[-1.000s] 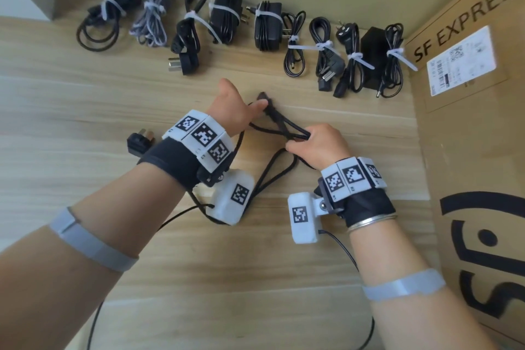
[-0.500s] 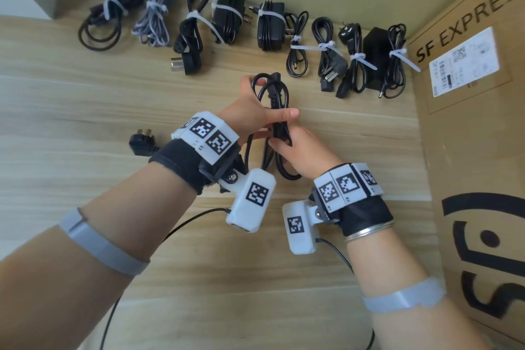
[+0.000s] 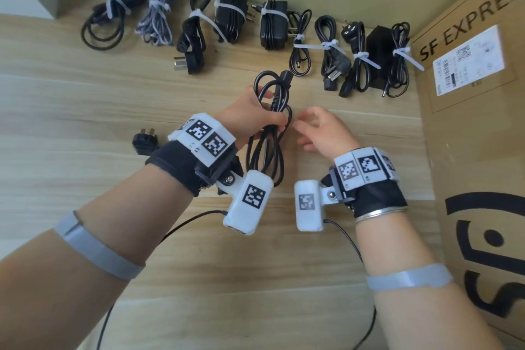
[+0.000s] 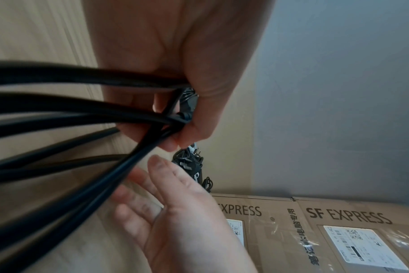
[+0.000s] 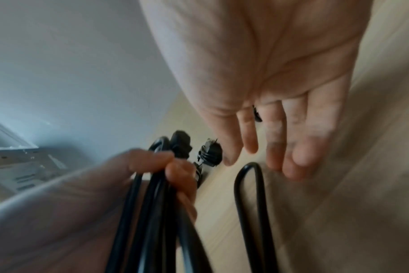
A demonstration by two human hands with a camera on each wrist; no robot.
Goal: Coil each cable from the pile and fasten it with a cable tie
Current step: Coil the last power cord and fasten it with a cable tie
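The wooden table [image 3: 85, 99] runs to a wall at 12 o'clock, where a row of tied bundles [image 3: 272, 25] already lies, and a cardboard box [image 3: 468, 150] stands at 3 o'clock. Your left hand [image 3: 250, 113] has its fingers curled round the black cable [image 3: 272, 111], gripping the gathered loops at their middle. The coil's long axis runs from 12 to 6 o'clock: the upper loops and a connector stick out past your fingers toward the wall, while the lower loops hang back toward your wrist. Your right hand [image 3: 321, 131] is spread and holds nothing; it sits just beside the coil, at 3 o'clock from it, fingertips close to the strands but apart from them. So the cable lies in your left hand and directly at 9 o'clock from your right. The cable's plug [image 3: 145, 140] rests on the table at 9 o'clock from your left wrist, so that tail is probably not yet gathered in. No loose tie shows in any view.
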